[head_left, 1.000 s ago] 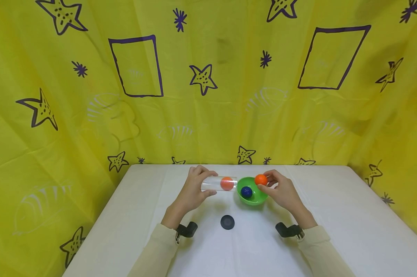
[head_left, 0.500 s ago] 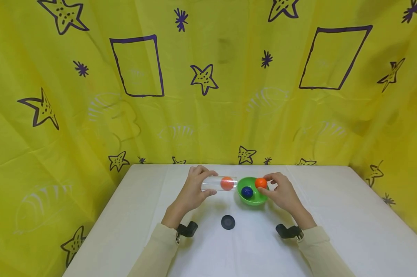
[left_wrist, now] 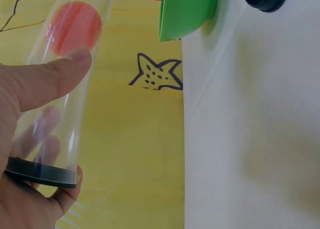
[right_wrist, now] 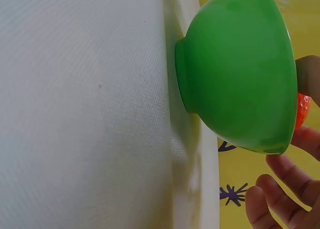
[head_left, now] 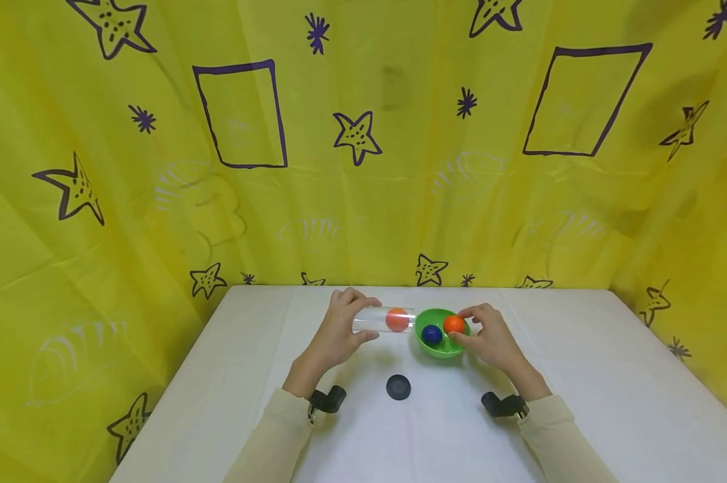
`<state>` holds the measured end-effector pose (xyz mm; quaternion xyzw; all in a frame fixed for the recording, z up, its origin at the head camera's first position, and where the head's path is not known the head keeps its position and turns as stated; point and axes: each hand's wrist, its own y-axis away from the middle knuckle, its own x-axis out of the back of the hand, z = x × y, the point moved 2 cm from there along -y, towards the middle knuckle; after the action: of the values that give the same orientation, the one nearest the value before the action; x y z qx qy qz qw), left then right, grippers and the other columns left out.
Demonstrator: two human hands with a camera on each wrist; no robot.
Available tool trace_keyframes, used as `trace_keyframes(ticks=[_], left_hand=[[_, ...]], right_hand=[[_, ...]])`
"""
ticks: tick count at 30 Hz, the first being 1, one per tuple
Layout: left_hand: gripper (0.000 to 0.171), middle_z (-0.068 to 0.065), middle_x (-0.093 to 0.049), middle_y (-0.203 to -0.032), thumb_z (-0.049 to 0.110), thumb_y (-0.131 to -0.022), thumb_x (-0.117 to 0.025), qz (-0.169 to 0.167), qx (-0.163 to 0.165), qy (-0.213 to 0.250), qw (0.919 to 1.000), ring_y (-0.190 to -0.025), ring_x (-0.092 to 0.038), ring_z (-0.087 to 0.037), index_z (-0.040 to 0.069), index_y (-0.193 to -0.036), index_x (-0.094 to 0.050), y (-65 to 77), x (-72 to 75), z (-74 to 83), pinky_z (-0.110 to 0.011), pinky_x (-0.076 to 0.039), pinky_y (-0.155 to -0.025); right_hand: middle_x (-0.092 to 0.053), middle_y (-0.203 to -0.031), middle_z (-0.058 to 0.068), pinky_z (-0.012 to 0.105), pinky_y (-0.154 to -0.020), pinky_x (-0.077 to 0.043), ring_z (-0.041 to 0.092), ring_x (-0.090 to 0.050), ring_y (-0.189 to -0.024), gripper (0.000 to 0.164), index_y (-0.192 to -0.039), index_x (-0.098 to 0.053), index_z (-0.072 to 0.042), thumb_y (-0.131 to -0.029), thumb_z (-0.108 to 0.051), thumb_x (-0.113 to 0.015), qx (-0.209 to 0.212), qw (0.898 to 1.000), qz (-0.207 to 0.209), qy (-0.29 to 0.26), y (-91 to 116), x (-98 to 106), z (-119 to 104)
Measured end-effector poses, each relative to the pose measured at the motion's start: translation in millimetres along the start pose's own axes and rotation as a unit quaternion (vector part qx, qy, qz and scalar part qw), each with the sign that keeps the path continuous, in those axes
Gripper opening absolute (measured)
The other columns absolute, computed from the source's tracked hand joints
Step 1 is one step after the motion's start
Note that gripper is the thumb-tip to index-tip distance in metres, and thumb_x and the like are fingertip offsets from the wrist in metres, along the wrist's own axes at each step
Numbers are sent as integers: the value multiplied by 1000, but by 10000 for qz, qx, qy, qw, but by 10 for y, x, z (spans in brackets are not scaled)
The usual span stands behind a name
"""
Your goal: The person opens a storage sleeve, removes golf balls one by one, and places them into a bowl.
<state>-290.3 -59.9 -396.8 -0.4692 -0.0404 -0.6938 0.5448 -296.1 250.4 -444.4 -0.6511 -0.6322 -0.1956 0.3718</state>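
Two hands over the bench (head_left: pixel 581 376): left hand (head_left: pixel 333 335) grips a clear tube (head_left: pixel 383 320) holding an orange ball (head_left: pixel 396 320); right hand (head_left: pixel 487 339) pinches another orange ball (head_left: pixel 454 325) in the green bowl (head_left: pixel 438 349), beside a blue ball (head_left: pixel 431 334).

White table (head_left: pixel 581 402) before yellow star-patterned curtain (head_left: pixel 400 201) backdrop.

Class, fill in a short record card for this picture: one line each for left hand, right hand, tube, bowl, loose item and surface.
left hand: left hand grips the clear tube, held sideways
right hand: right hand pinches an orange ball at the bowl's rim
tube: holds a second orange ball; black cap on the gripped end
bowl: green bowl with a blue ball inside
loose item: black lid lying flat
surface: white table
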Motion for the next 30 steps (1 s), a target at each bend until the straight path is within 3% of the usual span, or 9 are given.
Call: trace_keyframes(ticks=[9, 21, 30], left_hand=[[47, -14, -59, -121, 12, -82, -86, -58, 7, 28, 10000, -116, -42, -27, 11, -125, -69, -8, -14, -17, -41, -46, -91], [46, -9, -58, -118, 11, -81, -87, -15, 27, -18, 10000, -115, -42, -26, 14, -124, -69, 1, -23, -28, -39, -46, -90], [46, -6, -58, -118, 12, -81, -86, -23, 81, -33, 10000, -115, -42, -25, 15, -124, -69, -4, -25, -19, -38, -47, -90]], right_hand=[[-59, -124, 22, 40, -86, -50, 38, -53, -114, 17, -108, -69, -4, -95, -15, -70, -20, 9999, 109, -133, 14, 36, -30], [-62, -117, 20, 36, -83, -50, 38, -54, -112, 12, -104, -69, -5, -97, -14, -69, 173, 9994, 205, -196, 1, 53, -55], [-64, -115, 18, 33, -80, -43, 35, -54, -108, 14, -105, -70, -4, -95, -14, -69, 517, 9977, 393, -218, -9, 49, -143]])
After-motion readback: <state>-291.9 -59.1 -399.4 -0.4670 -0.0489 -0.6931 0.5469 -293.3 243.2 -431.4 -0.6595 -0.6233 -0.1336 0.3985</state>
